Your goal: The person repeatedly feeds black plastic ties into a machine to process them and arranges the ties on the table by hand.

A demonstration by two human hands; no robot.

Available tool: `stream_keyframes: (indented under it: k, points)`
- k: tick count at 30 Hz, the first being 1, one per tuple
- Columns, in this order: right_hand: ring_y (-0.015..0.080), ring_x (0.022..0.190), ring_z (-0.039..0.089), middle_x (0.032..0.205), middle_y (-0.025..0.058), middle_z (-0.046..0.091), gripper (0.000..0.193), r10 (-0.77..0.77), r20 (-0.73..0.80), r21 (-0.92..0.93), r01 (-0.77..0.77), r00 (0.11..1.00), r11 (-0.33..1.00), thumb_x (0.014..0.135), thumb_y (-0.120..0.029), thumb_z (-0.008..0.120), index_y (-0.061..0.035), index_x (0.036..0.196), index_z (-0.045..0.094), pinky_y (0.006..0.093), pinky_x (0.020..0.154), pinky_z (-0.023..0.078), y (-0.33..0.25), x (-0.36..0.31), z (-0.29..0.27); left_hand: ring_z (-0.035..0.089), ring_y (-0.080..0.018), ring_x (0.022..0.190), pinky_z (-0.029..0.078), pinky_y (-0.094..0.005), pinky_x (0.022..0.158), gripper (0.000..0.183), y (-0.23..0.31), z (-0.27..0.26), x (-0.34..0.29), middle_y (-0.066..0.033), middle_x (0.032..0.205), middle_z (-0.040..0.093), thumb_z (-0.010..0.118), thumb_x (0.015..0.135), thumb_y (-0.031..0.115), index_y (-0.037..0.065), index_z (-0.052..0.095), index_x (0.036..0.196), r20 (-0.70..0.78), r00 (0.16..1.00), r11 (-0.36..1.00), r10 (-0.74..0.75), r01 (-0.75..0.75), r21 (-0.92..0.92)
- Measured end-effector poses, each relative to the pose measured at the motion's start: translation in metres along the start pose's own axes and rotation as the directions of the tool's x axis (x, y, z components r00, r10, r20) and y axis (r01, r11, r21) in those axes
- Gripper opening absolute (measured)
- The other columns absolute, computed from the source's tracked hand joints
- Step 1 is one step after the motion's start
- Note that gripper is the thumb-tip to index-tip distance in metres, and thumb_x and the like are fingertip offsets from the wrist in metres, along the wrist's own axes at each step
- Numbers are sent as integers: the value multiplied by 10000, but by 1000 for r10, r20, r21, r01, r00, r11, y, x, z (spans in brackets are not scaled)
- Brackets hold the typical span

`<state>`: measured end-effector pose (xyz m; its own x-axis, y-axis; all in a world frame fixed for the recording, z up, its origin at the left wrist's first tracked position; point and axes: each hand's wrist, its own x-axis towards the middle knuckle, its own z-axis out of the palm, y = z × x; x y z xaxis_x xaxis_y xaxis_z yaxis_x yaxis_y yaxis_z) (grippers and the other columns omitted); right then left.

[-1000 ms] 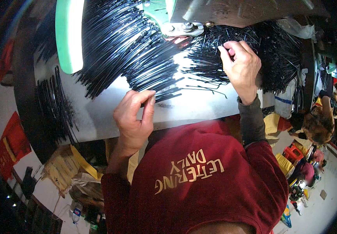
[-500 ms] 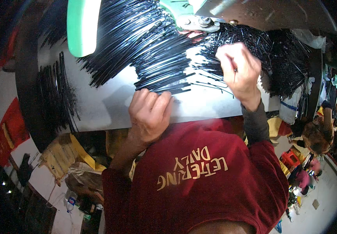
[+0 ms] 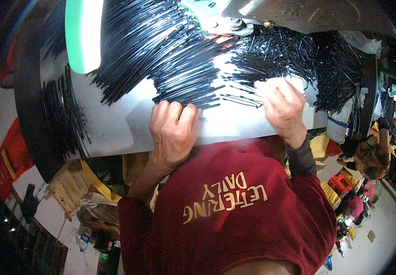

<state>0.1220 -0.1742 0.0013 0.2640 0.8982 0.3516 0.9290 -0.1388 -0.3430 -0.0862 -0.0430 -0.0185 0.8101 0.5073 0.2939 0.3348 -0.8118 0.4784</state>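
Note:
My left hand (image 3: 172,130) has its fingers curled over at the near edge of a wide layer of thin black rods (image 3: 184,78). Its knuckles touch the nearest rods, and whatever lies under the fingers is hidden. To the right, my right hand (image 3: 283,110) is closed, thumb and fingertips together and slightly blurred, beside a few loose black rods (image 3: 241,94). I cannot make out what it pinches. Beyond it lies a tangled heap of black rods (image 3: 276,52). All of these rest on a white tabletop (image 3: 120,133).
Another bundle of black rods (image 3: 65,114) lies at the table's left. A green-and-white curved part (image 3: 83,36) and a bolted metal bracket (image 3: 228,25) hang over the far side. A dark plate (image 3: 308,16) juts in above. Another person (image 3: 372,158) is at far right.
My right hand has moved down toward me, away from the tangled heap, and remains closed. My left hand stays nearly in place at the rods' near edge. The view has shifted slightly.

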Motion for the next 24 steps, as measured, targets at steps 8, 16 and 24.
stream_keyframes:
  k: [8, 16, 24]
  points:
    - [212, 756, 567, 859, 47, 552, 236, -117, 182, -59, 129, 976, 990, 632, -6, 620, -64, 860, 612, 313, 605, 479, 25, 10, -8, 447, -227, 628, 349, -345, 581, 170, 0, 2, -2, -58, 655, 450, 726, 677, 82, 41, 608, 791, -19, 1000, 1000, -1, 1, -1]
    - [198, 729, 552, 835, 46, 534, 196, -239, 181, -28, 248, 954, 968, 645, -45, 633, -68, 835, 590, 310, 600, 465, 30, 13, -4, 441, -225, 627, 342, -344, 577, 168, -2, 4, -4, -57, 654, 446, 725, 681, 83, 46, 609, 796, -50, 999, 1000, 14, -13, 15]
    - [217, 771, 555, 836, 62, 519, 190, -245, 273, -66, 272, 930, 960, 680, -91, 615, -61, 859, 561, 320, 642, 457, 30, 20, -6, 444, -225, 628, 342, -345, 578, 165, -3, 5, -5, -57, 652, 446, 723, 679, 79, 46, 608, 792, -48, 999, 1000, 11, -9, 27]
